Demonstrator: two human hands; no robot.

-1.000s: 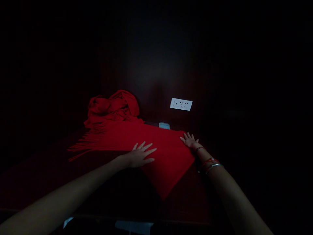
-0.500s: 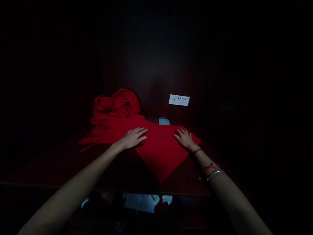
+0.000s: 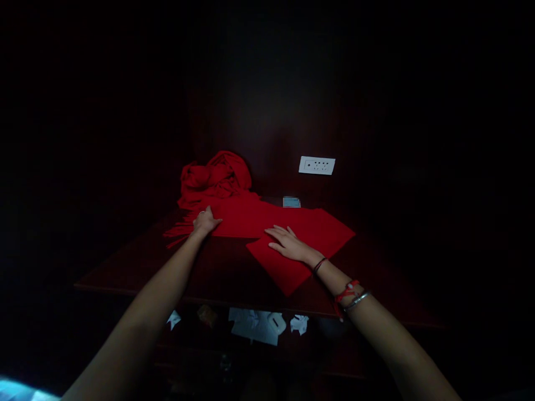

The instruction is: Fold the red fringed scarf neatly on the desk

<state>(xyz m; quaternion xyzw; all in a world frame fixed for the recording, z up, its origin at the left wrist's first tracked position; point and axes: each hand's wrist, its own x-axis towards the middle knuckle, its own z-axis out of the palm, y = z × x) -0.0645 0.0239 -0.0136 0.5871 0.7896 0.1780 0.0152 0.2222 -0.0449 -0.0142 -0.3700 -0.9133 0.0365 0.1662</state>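
Observation:
A red fringed scarf lies on a dark table, one end spread flat and turned at an angle toward the front edge, the rest bunched in a heap at the back left. On its fringed end rests my left hand, thumb and index finger apart; its other fingers are partly hidden. My right hand lies flat on the angled part of the cloth, its fingers stretched to the left.
A white wall socket is fixed on the dark back wall. Behind the scarf sits a small light-blue item. Below the tabletop's front edge, pale papers and a whitish object with a dark slot show in shadow.
My left hand has moved left to the scarf's fringed end. My right hand has slid left and nearer across the cloth. The view has shifted slightly.

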